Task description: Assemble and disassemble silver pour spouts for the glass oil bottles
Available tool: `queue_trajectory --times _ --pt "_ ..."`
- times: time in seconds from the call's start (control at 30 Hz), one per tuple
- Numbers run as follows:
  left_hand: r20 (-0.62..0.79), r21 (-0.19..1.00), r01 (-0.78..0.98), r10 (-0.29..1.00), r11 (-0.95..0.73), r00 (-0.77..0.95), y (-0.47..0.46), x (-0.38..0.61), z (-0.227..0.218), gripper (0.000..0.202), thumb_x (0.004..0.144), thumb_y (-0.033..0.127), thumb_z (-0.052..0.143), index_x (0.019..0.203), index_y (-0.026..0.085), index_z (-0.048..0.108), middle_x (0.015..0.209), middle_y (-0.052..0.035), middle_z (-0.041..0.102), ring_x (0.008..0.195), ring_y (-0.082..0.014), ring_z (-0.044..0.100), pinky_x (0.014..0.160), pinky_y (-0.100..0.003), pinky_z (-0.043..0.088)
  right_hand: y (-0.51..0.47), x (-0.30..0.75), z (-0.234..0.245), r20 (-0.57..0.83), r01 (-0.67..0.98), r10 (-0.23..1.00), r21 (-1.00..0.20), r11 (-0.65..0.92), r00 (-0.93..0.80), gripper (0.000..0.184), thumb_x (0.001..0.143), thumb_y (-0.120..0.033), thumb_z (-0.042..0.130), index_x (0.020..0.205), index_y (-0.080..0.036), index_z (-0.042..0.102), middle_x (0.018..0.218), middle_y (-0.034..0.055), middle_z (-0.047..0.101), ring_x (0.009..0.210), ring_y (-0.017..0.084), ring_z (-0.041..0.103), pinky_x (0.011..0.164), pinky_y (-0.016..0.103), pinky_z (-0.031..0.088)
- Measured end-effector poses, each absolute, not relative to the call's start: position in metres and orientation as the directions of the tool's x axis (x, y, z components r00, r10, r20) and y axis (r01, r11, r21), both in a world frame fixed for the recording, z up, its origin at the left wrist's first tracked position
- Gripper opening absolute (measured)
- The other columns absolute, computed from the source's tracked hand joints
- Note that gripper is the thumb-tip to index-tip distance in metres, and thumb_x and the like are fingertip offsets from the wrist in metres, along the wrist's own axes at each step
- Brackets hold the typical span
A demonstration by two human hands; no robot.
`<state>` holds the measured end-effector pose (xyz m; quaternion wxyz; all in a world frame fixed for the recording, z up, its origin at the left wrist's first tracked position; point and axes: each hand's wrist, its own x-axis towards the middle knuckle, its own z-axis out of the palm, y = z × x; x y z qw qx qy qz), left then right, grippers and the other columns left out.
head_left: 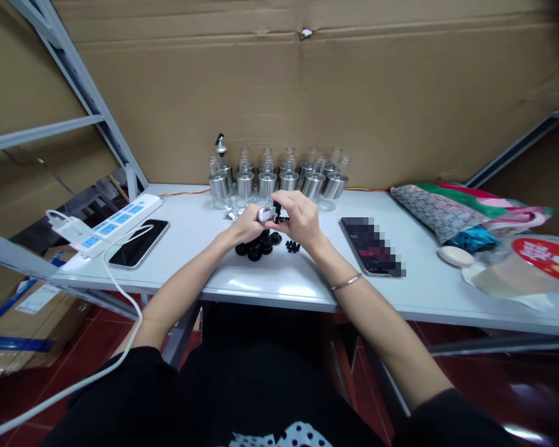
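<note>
My left hand (248, 225) is closed around a silver metal bottle-pourer part (266, 215), its rounded end towards me. Beside it, my right hand (300, 216) pinches a small black piece (277, 209) against or close to the metal part; whether the two are joined I cannot tell. Under my hands lies a pile of round black stoppers (254, 249). Small black bits (293, 246) are gathered to the right of them, and shiny silver parts (231, 213) lie partly hidden behind my left hand.
Several glass bottles with steel sleeves (245, 185) stand in rows behind; one carries a pourer (220, 145). A power strip (116, 226) and phone (140, 244) lie left. Another phone (370, 247), a patterned bag (440, 211) and a white oval object (455, 256) are right.
</note>
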<state>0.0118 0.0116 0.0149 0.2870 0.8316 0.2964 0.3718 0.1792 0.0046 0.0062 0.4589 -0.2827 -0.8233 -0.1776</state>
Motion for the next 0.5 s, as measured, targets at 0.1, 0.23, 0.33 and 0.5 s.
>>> queue_trajectory --times 0.1,0.23,0.33,0.5 --pt "0.450 0.685 0.289 0.701 -0.669 0.554 0.008 0.016 0.019 0.034 0.069 0.037 0.055 0.051 0.017 0.033 0.049 0.0042 0.035 0.051 -0.0076 0.031 0.049 -0.023 0.027 0.005 0.181 0.007 0.875 0.638 0.273 0.052 0.768 -0.400 0.068 0.084 -0.073 0.031 0.117 -0.020 0.057 0.108 0.0143 0.063 0.102 0.027 0.059 0.088 0.041 0.047" --pt "0.346 0.778 0.258 0.734 -0.573 0.585 -0.004 0.028 0.035 0.032 0.066 0.032 0.056 0.051 0.017 0.033 0.049 0.0054 0.030 0.050 -0.0065 0.027 0.047 -0.022 0.025 0.003 0.187 0.011 0.911 0.688 0.258 0.038 0.725 -0.322 0.076 0.083 -0.077 0.016 0.110 -0.020 0.059 0.102 0.0142 0.064 0.099 0.028 0.060 0.087 0.043 0.044" --pt "0.201 0.838 0.270 0.729 -0.473 0.654 -0.015 0.033 0.048 0.029 0.065 0.027 0.058 0.054 0.017 0.033 0.049 0.0063 0.030 0.047 -0.0055 0.027 0.046 -0.022 0.024 0.003 0.193 0.015 0.920 0.738 0.296 -0.011 0.675 -0.257 0.082 0.080 -0.080 0.009 0.098 -0.019 0.062 0.093 0.0134 0.065 0.092 0.027 0.061 0.086 0.043 0.043" --pt "0.257 0.818 0.224 0.685 -0.530 0.682 -0.021 0.031 0.045 0.037 0.074 0.050 0.059 0.067 0.018 0.041 0.055 0.0050 0.038 0.048 -0.0076 0.035 0.047 -0.022 0.027 0.004 0.194 0.014 0.901 0.721 0.369 -0.098 0.686 -0.229 0.085 0.080 -0.080 0.005 0.092 -0.018 0.063 0.082 0.0124 0.061 0.079 0.026 0.058 0.076 0.042 0.043"
